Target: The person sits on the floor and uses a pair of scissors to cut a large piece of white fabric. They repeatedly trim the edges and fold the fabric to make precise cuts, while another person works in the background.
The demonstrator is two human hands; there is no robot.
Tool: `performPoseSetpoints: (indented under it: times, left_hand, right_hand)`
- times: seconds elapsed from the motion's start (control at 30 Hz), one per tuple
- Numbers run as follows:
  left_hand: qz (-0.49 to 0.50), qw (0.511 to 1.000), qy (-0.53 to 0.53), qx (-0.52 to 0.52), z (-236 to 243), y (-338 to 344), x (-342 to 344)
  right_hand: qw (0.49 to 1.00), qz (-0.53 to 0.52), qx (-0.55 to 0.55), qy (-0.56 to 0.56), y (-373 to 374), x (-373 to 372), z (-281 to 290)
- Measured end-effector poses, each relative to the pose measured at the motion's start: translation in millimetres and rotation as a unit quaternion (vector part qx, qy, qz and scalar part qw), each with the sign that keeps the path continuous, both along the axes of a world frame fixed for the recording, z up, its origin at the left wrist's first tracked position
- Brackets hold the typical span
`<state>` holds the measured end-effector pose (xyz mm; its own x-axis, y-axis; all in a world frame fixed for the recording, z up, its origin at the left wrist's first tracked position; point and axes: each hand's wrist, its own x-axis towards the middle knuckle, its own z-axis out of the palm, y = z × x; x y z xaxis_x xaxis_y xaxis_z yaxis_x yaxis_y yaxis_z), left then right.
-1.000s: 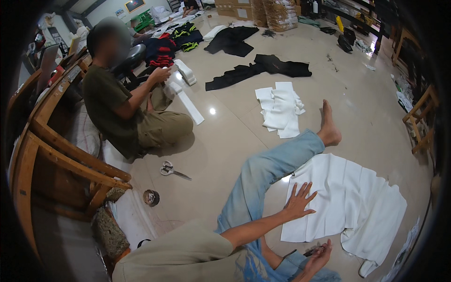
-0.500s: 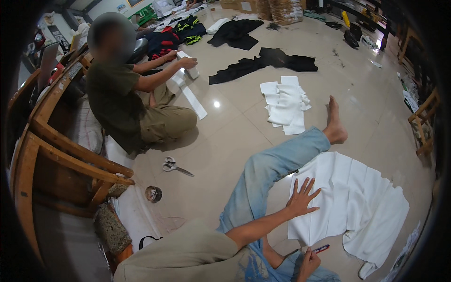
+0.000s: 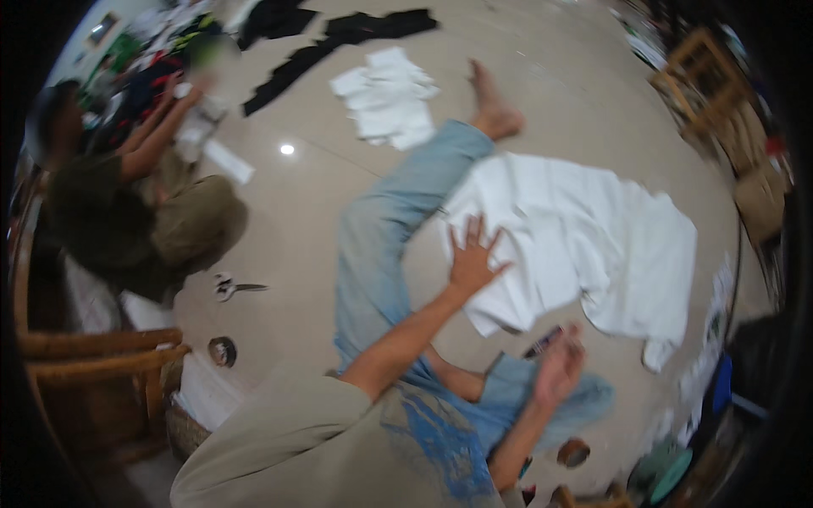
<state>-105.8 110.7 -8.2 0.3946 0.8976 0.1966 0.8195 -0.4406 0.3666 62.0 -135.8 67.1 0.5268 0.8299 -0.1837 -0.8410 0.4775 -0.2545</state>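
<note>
A big sheet of white cloth (image 3: 631,262) lies rumpled on the tiled floor, partly folded over on its right side. My left hand (image 3: 474,264) rests on its left part, fingers spread, holding nothing. Just off the cloth's near edge, my right hand (image 3: 561,372) is closed round a slim, dark, pen-like tool (image 3: 542,341). Motion smears that hand, so the tool's exact kind does not show. The outstretched leg in faded jeans (image 3: 373,245) runs along the cloth's left side.
White cut pieces (image 3: 389,97) are piled beyond the leg, near black fabric (image 3: 339,42). To the left sits another person (image 3: 110,220). Scissors (image 3: 237,287) and a round roll (image 3: 223,351) lie near a wooden chair (image 3: 97,343). Another round thing (image 3: 573,452) is by my right forearm.
The view has swung to the right. My right hand has let go of the cloth's near corner and lifted away with the tool. My left hand stays spread on the cloth, which looks more wrinkled.
</note>
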Motion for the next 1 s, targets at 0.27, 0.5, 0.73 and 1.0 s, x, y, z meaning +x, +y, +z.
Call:
performPoseSetpoints:
  times: [0.27, 0.5, 0.73, 1.0]
  left_hand:
    - [-0.03, 0.999, 0.006, 0.022, 4, 0, 1]
    - [-0.03, 1.0, 0.0, 0.006, 4, -2, -3]
    - [-0.022, 1.0, 0.005, -0.007, 3, 2, 0]
    - [-0.008, 1.0, 0.015, 0.0, -1, 0, 5]
  right_hand:
    - [0.619, 0.068, -0.463, -0.631, 34, -41, 18]
    - [0.329, 0.203, -0.52, -0.762, 40, -47, 27]
    - [0.46, 0.25, -0.455, -0.721, -16, -13, 45]
    - [0.56, 0.26, -0.585, -0.526, -132, 19, 110]
